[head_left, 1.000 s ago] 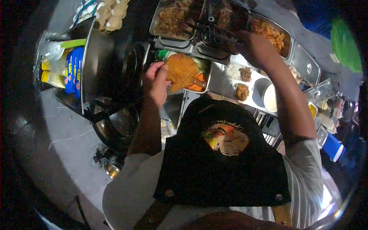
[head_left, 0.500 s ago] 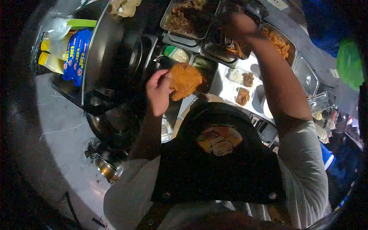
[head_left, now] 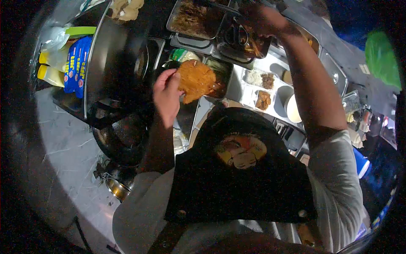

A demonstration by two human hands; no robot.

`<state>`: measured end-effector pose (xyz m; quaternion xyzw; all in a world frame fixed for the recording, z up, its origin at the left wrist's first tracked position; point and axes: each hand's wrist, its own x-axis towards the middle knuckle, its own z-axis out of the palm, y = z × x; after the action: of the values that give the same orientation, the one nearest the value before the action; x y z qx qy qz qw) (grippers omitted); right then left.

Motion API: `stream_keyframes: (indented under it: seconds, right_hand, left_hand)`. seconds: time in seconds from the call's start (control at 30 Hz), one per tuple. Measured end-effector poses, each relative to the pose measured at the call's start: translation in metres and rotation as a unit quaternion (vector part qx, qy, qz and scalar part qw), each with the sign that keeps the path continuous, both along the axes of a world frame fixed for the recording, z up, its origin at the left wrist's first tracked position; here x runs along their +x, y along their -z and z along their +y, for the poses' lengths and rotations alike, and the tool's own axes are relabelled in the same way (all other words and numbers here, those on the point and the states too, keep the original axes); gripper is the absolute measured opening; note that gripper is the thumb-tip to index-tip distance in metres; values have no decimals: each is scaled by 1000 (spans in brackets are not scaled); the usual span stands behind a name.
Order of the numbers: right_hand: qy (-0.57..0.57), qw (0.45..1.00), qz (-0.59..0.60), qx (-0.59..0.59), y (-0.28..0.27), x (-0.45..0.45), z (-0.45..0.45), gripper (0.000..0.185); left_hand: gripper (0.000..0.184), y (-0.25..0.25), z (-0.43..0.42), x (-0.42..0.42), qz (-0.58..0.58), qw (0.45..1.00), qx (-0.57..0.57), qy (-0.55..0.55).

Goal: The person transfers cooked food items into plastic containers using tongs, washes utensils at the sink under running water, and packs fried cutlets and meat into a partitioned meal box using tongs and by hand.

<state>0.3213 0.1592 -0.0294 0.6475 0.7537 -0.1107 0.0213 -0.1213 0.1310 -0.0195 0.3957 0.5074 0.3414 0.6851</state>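
My left hand (head_left: 166, 95) is closed on the edge of a flat, roundish, orange-brown piece of food (head_left: 196, 82). Its rough surface looks fried, but its exact kind is unclear. The piece hangs over the near edge of the counter, close to a dark pan (head_left: 223, 73). My right hand (head_left: 264, 21) reaches out over the metal food pans at the back. Its fingers are dark and blurred, so what they touch does not show. Below it, a pan (head_left: 237, 56) of reddish-brown food holds a looped metal utensil (head_left: 243, 36).
A brown-crusted metal pan (head_left: 196, 19) stands at the back. A white tray (head_left: 241, 95) holds several small food portions, with a white bowl (head_left: 292, 108) alongside. Blue packets (head_left: 77, 67) and yellow-capped bottles (head_left: 51, 75) stand left. A dark wok (head_left: 122, 139) sits lower left.
The whole view has shifted slightly. My left hand still grips the flat piece, which shows a little more of its face. My right hand stays over the back pans, moved slightly.
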Motion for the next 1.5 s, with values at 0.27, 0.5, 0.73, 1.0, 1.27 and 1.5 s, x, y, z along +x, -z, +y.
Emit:
stream_keyframes:
  seconds: [0.27, 0.5, 0.73, 1.0, 1.27, 1.5]
  right_hand:
    - [236, 949, 191, -80, -117, -41, -83, 54]
    - [477, 809, 332, -93, -163, -67, -268, 50]
    - [548, 776, 272, -155, -60, -88, -389, 51]
    - [526, 836, 132, -87, 26, -115, -397, 30]
    - [574, 785, 186, -136, 4, -126, -411, 30]
    - [604, 757, 210, -132, 24, -131, -411, 28]
  left_hand:
    - [34, 2, 15, 6, 2, 1000, 6, -12]
    - [39, 13, 30, 6, 158, 961, 199, 111]
    - [39, 27, 65, 28, 371, 600, 656, 269]
    - [43, -38, 29, 102, 48, 958, 176, 221]
    - [35, -41, 41, 109, 296, 561, 711, 304]
    - [37, -47, 33, 119, 298, 609, 659, 325]
